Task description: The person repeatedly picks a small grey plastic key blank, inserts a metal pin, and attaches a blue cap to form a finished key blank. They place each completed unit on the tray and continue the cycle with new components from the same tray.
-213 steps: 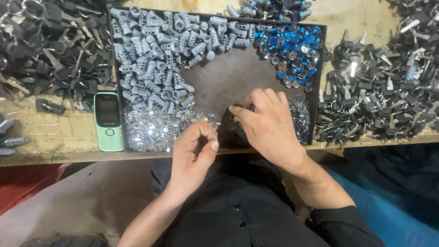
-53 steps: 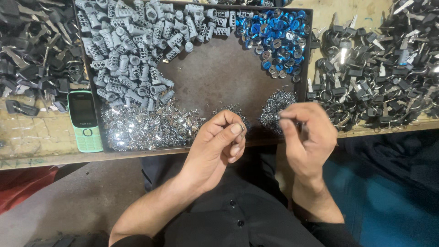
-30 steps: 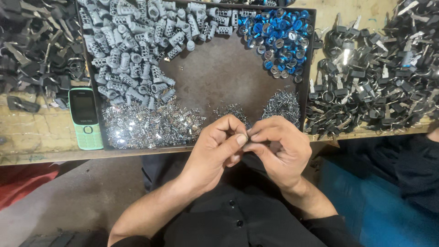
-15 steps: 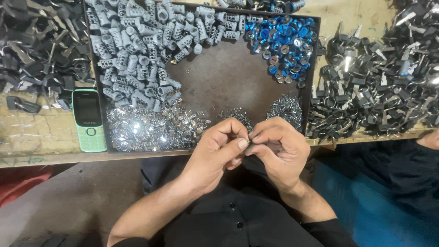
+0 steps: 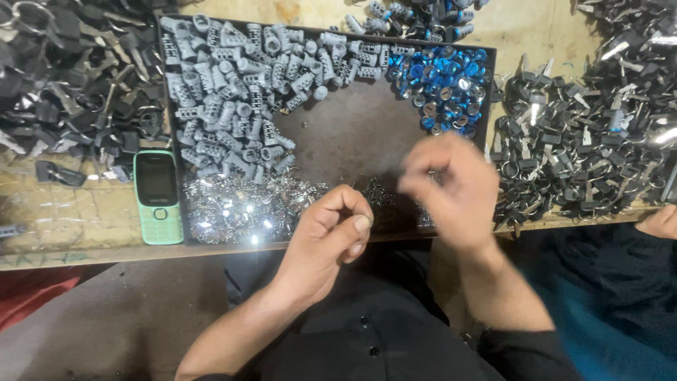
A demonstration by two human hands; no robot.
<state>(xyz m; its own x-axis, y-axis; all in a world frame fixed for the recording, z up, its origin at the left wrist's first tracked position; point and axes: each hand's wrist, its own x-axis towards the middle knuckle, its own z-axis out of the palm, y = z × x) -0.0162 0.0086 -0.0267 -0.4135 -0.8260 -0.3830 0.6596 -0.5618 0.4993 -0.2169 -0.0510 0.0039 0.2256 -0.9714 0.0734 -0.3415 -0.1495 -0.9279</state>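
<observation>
The small part, whatever it was, sat hidden inside my left hand [image 5: 331,236], whose thumb and forefinger were pinched together at the near edge of the tray [image 5: 352,137]; it was too small and too covered for me to tell its shape, its long axis or which way it pointed. That grip was closed, with the fingertips [image 5: 361,224] pressed against each other and turned toward my right hand [image 5: 451,190].

My right hand was blurred, just to the right of the left grip and a little farther from my body. Its fingers were curled and bunched, but I cannot tell whether they clamped anything.

Directly beyond the left grip lay a heap of shiny metal bits [image 5: 240,208] along the tray's near side. Farther out and to the left of it was a heap of grey cylinders [image 5: 233,92], and beyond my right hand a cluster of blue caps [image 5: 448,81]. Well to the left of the grip a green phone [image 5: 157,197] lay flat on the wooden surface [image 5: 70,219], its long side running away from me. To the right of my right hand, keys [image 5: 571,148] were piled on the surface. Another person's hand [image 5: 659,222] showed at the far right edge.
</observation>
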